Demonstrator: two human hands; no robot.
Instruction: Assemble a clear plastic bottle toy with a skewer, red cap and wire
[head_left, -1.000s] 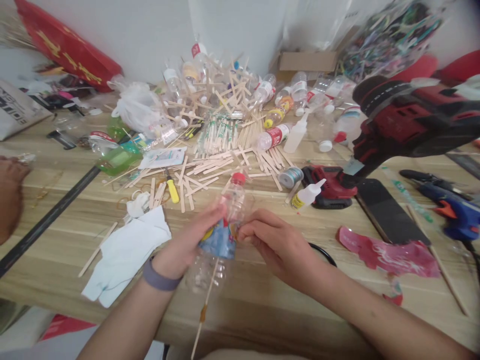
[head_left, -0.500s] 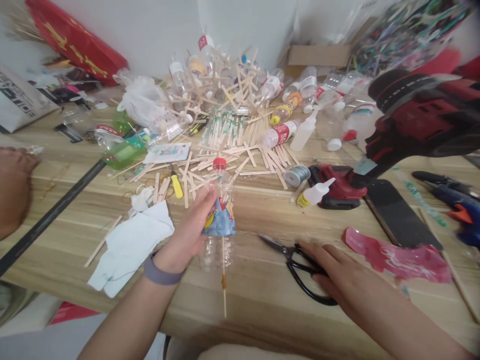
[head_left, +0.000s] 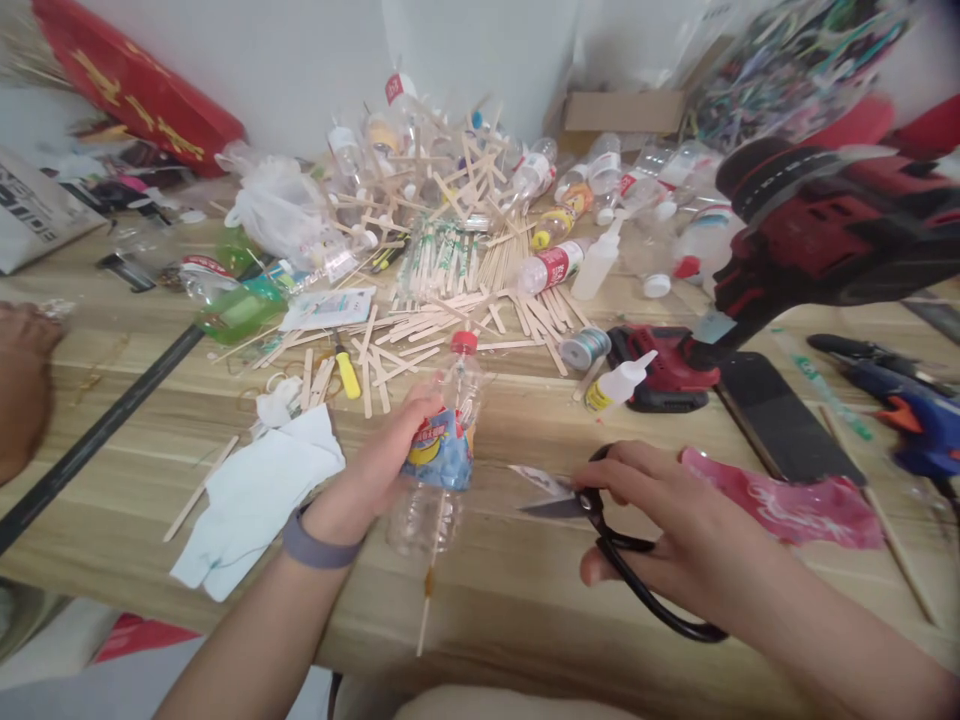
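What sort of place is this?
Probably a craft workshop: a wooden table with loose wooden sticks, a red and black power tool, and scissors in the person's right hand.

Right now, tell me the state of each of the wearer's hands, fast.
Left hand: closed on the clear bottle, at its label.
Right hand: holding the scissors by the black handles, blades parted.
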